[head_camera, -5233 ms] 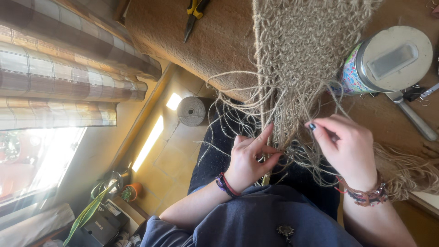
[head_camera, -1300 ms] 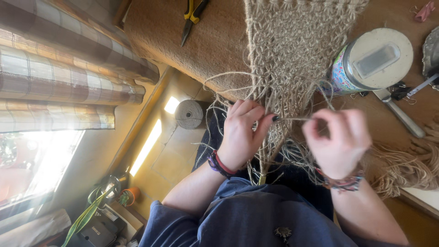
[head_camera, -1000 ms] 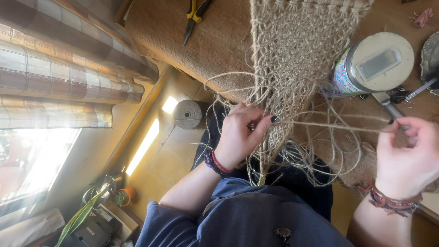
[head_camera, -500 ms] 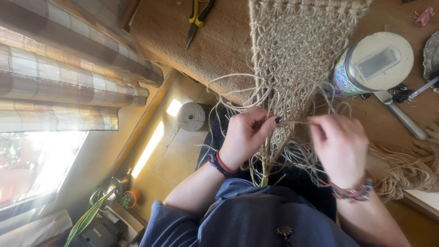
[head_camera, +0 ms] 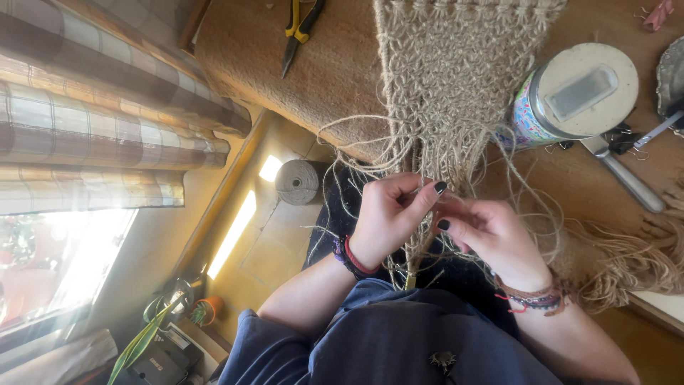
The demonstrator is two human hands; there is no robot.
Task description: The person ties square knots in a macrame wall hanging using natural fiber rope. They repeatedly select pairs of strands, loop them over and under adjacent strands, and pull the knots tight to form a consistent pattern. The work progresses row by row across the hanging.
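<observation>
1. Nearest the camera, we wear a dark blue garment (head_camera: 399, 342); both forearms extend from it toward the work.
2. Our left hand (head_camera: 388, 217), with dark-painted nails and red and purple wristbands, has its fingers curled narrow, pinching thin loose jute strands (head_camera: 456, 160) at the lower fringe of the weave.
3. Our right hand (head_camera: 491, 235), with beaded bracelets at the wrist, sits just beside the left; its thumb and forefinger are closed on the same strands.
4. The tan knotted jute panel (head_camera: 456, 64) lies on the brown table (head_camera: 335, 71) and hangs over its near edge, directly above both hands.
5. Risk: the free strands loop and cross around the hands. We judge that a pull on the wrong strand could tangle them or distort a finished row.
6. Risk: the round white-lidded tin with a patterned side (head_camera: 577, 96) stands just beside the panel; a snagged strand could drag it.
7. A bundle of loose fibre (head_camera: 627, 264) lies right of the hands.
8. Farther off, yellow-handled pliers (head_camera: 299, 28) rest on the table, and a twine spool (head_camera: 299, 182) lies on the floor below.
</observation>
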